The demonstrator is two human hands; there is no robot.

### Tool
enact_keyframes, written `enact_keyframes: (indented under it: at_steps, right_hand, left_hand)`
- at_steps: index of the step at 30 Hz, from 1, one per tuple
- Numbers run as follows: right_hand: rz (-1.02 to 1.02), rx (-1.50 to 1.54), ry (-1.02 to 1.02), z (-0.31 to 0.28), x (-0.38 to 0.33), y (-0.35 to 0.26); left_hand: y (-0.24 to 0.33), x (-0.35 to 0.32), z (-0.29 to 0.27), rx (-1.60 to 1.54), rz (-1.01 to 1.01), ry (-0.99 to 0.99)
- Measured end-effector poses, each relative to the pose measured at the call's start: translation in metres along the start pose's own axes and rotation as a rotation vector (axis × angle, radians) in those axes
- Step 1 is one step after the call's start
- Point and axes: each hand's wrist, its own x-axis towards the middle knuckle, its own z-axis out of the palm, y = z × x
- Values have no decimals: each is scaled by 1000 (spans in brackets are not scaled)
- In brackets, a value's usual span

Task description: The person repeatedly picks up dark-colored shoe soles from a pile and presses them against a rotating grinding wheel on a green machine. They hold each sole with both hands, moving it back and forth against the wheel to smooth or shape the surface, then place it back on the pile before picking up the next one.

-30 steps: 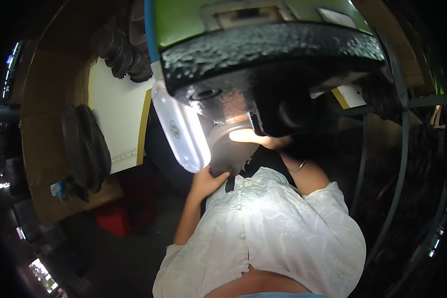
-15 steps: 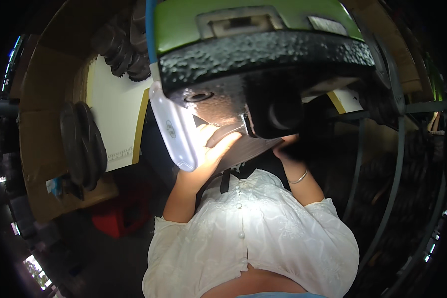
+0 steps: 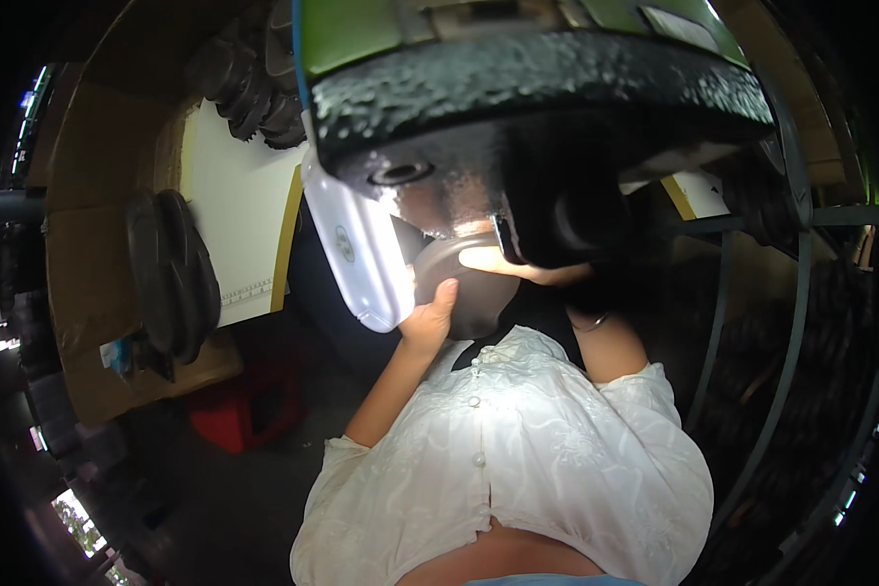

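Note:
A dark grey-brown shoe sole (image 3: pixel 476 301) with a rounded edge is held between my two hands, just in front of my white blouse. My left hand (image 3: pixel 428 318) grips its left edge, with the thumb lying on top. From the right, my right hand (image 3: pixel 523 267) holds the far part of the sole, a finger or thumb stretched over its face; the rest of that hand is in shadow or behind the machine. Above hangs a green and black machine head (image 3: pixel 557 93), which hides the sole's far end. A lit white lamp (image 3: pixel 359 249) shines beside my left hand.
At the left, several dark soles (image 3: pixel 174 278) stand by a cardboard box (image 3: pixel 93 283) and a white board with a yellow edge (image 3: pixel 239 210). More dark soles (image 3: pixel 239 88) lie farther back. A red stool (image 3: pixel 249 410) is low at the left; a metal rack (image 3: pixel 796 332) stands at the right.
The sole has turned and come toward me, so more of its rounded face shows. My right hand has moved left onto it, and my left hand has shifted slightly right and nearer.

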Motion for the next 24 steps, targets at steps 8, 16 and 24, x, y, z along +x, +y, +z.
enact_keyframes:
  at_steps: [8, 16, 24]
  right_hand:
    - [346, 491, -72, -11, -14, 16]
    - [767, 349, -600, -77, -103, 41]
    - [423, 631, 669, -138, -114, 67]
  left_hand:
    - [43, 40, 21, 152, -30, -335]
    - [40, 20, 13, -315, -200, -287]
    - [48, 8, 8, -344, -333, -297]
